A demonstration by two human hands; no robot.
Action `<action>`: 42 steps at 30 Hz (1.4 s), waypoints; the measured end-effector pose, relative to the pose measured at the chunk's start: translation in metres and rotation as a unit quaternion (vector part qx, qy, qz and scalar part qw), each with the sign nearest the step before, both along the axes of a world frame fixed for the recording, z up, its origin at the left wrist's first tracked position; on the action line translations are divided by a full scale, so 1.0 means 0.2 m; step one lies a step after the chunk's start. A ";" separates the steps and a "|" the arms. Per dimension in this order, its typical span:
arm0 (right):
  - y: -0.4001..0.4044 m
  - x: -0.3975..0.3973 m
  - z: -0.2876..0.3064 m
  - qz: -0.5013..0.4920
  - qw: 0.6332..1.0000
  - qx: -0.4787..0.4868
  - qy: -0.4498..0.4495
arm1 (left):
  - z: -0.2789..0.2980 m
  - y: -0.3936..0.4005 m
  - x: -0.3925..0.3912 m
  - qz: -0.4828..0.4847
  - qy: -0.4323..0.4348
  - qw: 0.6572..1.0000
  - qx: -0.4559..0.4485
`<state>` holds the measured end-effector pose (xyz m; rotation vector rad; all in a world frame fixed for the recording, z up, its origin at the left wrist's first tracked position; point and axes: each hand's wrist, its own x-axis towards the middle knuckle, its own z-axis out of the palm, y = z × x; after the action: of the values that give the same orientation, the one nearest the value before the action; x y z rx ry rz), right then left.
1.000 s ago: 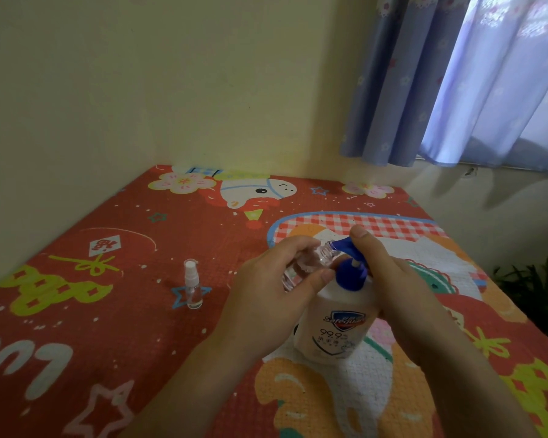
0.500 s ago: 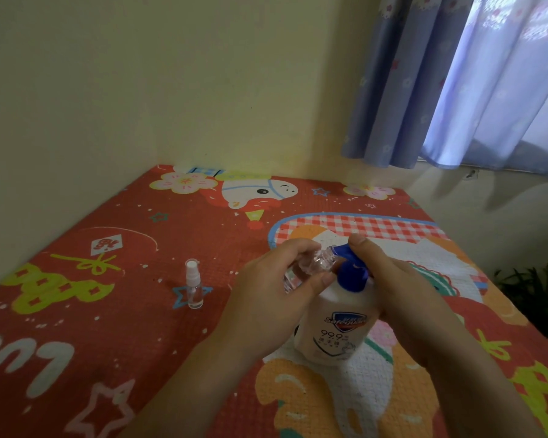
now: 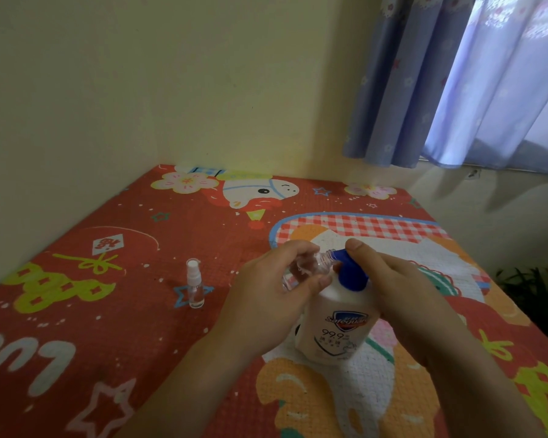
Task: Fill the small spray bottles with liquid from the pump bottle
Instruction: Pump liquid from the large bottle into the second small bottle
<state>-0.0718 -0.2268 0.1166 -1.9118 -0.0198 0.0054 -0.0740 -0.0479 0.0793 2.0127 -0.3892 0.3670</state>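
Observation:
A white pump bottle [image 3: 336, 327] with a blue pump head [image 3: 351, 275] stands on the patterned mat. My left hand [image 3: 266, 298] grips a small clear spray bottle [image 3: 314, 263] without its cap, tilted so its open neck meets the pump's nozzle. My right hand [image 3: 393, 286] lies over the pump head, its fingers pressing the top down. A second small spray bottle [image 3: 195, 287] with a white sprayer cap stands upright on the mat, to the left of my hands.
The red cartoon mat [image 3: 92, 311] covers the whole surface and meets a yellow wall at the left and back. A blue curtain [image 3: 456, 80] hangs at the upper right. A green plant [image 3: 538, 289] shows at the right edge.
My right hand has pushed the blue pump head lower. The open small bottle stays at the nozzle in my left hand.

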 end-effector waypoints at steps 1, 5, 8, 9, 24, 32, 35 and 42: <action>0.00 0.00 0.00 0.000 1.000 0.000 0.001 | 0.00 0.00 0.00 -0.004 0.000 1.000 -0.005; 0.02 -0.01 0.00 -0.010 1.000 0.014 0.024 | 0.01 -0.02 -0.01 -0.008 -0.011 1.000 -0.019; 0.03 -0.02 0.00 -0.013 0.999 0.016 0.029 | 0.01 -0.02 -0.01 0.001 -0.025 1.000 -0.014; 0.04 -0.02 0.01 -0.010 0.999 0.014 0.027 | 0.01 -0.02 -0.01 0.002 -0.027 1.000 -0.014; 0.03 -0.03 0.02 -0.015 0.999 0.023 0.035 | 0.01 -0.02 -0.01 0.005 -0.033 0.999 -0.017; 0.02 -0.02 0.01 -0.009 0.999 0.025 0.021 | 0.01 -0.02 -0.01 -0.001 -0.018 1.000 -0.009; 0.01 -0.02 0.01 -0.010 1.000 0.021 0.014 | 0.00 -0.01 -0.01 -0.003 -0.011 1.000 -0.002; 0.00 -0.01 0.01 -0.006 1.000 0.007 -0.004 | 0.00 0.00 0.00 0.007 -0.019 1.000 0.017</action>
<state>-0.0734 -0.2262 0.1177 -1.8983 -0.0132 -0.0105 -0.0749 -0.0484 0.0786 2.0442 -0.4064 0.4109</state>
